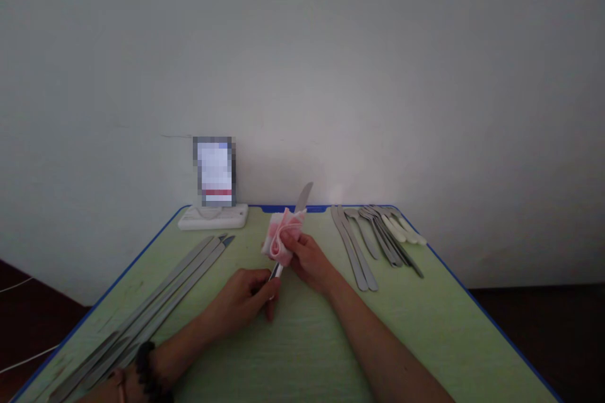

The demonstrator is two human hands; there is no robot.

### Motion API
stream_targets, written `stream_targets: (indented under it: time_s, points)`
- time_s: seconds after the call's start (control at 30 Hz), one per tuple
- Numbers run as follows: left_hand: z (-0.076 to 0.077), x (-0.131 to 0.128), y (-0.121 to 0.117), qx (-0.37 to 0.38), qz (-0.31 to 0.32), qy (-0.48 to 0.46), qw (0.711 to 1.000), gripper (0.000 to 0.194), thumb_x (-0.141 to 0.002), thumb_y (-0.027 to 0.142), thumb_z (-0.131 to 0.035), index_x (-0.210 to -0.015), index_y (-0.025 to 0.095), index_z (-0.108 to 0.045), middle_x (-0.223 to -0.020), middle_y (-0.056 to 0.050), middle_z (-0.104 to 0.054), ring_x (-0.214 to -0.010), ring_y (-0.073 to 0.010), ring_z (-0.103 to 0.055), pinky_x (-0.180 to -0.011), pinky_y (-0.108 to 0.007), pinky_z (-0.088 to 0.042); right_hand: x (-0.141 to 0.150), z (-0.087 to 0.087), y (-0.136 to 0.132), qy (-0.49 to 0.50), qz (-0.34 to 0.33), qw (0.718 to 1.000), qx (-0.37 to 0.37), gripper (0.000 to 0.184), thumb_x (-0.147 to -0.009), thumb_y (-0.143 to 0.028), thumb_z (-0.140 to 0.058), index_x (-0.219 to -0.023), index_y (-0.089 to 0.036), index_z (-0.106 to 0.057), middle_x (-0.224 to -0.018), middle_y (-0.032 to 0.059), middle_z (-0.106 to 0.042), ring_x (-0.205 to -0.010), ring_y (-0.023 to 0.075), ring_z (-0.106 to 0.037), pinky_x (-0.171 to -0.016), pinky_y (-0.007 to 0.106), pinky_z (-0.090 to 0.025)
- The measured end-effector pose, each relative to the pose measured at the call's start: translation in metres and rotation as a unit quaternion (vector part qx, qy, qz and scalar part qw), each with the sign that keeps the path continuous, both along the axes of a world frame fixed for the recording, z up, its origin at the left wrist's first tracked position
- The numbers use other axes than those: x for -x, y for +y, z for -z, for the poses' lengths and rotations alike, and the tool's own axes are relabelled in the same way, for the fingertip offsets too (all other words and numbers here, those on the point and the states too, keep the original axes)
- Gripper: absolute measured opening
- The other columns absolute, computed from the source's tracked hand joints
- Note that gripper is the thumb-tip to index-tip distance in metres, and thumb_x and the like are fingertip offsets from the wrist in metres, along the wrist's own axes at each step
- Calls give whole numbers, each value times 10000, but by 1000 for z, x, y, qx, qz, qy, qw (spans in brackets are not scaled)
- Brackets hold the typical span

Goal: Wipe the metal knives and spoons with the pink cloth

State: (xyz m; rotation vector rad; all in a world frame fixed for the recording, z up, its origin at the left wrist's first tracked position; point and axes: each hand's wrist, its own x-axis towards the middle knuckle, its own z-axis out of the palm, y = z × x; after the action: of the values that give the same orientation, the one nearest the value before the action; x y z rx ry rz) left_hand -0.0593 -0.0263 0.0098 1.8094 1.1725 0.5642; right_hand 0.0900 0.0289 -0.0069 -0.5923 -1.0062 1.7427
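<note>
A table knife (304, 197) is held up over the middle of the table, its blade pointing away and slightly right. My left hand (255, 293) is closed round the lower end of its handle. A folded pink and white cloth (285, 236) wraps the middle of the knife. My right hand (305, 258) pinches that cloth round the knife, thumb on top. The part of the knife inside the cloth is hidden.
Several knives (174, 289) lie lengthwise at the left, partly under my left forearm. Two knives (354, 252), several spoons (378, 233) and white-handled cutlery (401, 230) lie at the right. A blurred screen (215, 170) stands on a white base (212, 219) at the back left of the green table (293, 352).
</note>
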Motion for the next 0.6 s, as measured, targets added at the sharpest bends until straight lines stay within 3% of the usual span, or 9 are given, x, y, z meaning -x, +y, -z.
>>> stream_targets:
  time_s: [0.1,0.17,0.27,0.4,0.5,0.6]
  points:
    - [2,-2,1,13,-19,-42,999,383,-884,492,-385,-754,174,-555,-575,-1,-648,-507,-124,-494,-512,-218,-367,-3,1,-2,-74,-52,995,-34,297,-692,-459,-723,-680,-167,-668,-617,-11,-610,-574,112,-489,-605,255,-376]
    - [4,-3,1,17,-47,-45,998,410,-893,523,-352,-751,185,-535,-484,29,-589,-465,-125,-482,-501,-222,-370,-2,3,-1,-96,-61,993,-40,302,-698,-463,-716,-697,-164,-675,-639,-7,-618,-573,113,-491,-596,258,-373]
    - [6,-2,2,7,-53,-11,999,406,-899,513,-354,-660,206,-471,-370,79,-462,-386,-106,-425,-490,-216,-362,1,5,3,-37,12,999,-9,311,-690,-471,-719,-721,-165,-676,-662,-4,-625,-613,121,-513,-649,268,-393]
    - [6,0,-1,12,-13,4,1000,393,-886,484,-383,-618,206,-456,-367,82,-454,-363,-92,-404,-456,-202,-338,4,3,6,54,95,993,32,300,-667,-462,-742,-723,-179,-662,-675,-6,-630,-648,133,-524,-697,282,-415]
    - [7,2,-2,50,-9,-34,998,385,-869,505,-387,-660,198,-487,-390,67,-496,-358,-97,-424,-419,-197,-325,1,2,4,25,56,998,2,323,-700,-492,-706,-737,-173,-668,-667,-2,-626,-645,135,-526,-690,280,-410]
    - [8,1,-1,66,-56,-68,994,397,-880,530,-350,-800,185,-528,-357,85,-471,-317,-104,-390,-383,-196,-297,-3,1,1,-67,-21,996,-49,356,-724,-517,-674,-724,-161,-677,-617,-8,-611,-606,128,-514,-651,267,-388]
